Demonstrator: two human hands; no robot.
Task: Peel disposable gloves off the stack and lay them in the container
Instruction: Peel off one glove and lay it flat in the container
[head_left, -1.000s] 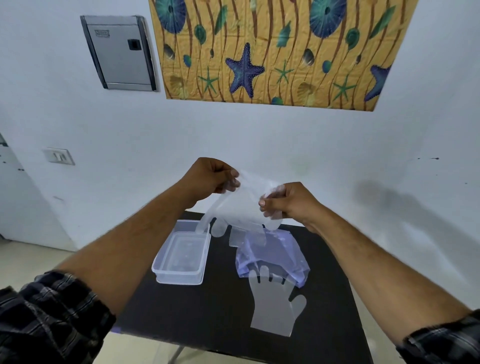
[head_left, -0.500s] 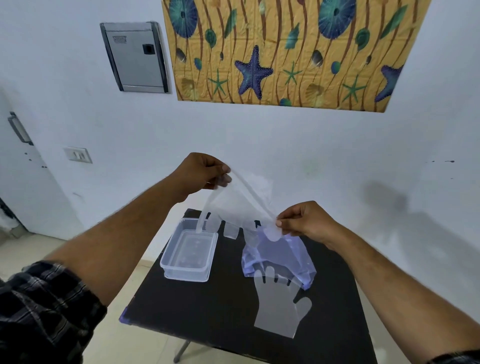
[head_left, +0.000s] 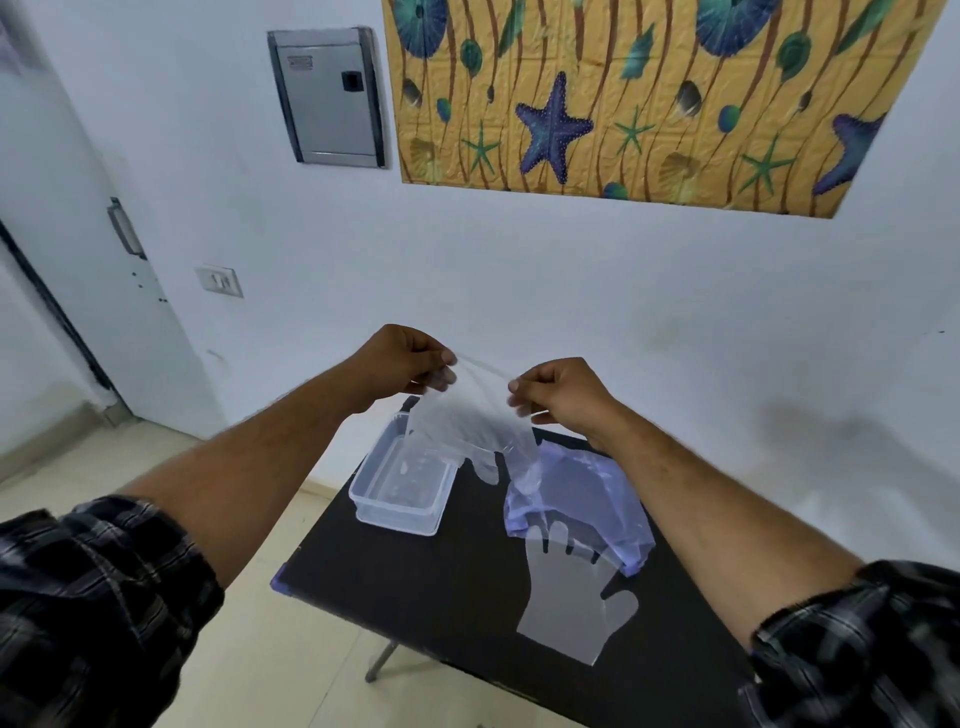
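— Where is the glove sitting?

— I'm seeing the left hand (head_left: 400, 364) and right hand (head_left: 558, 389) pinching the cuff of a clear glove (head_left: 467, 431) at mid-frame; it's hanging below the fingers (head_left: 511, 385), over the container (head_left: 402, 480).

— And the rest?

— Another glove (head_left: 569, 597) is lying flat on the table (head_left: 415, 587), lower right, touching the bluish bag (head_left: 582, 499).
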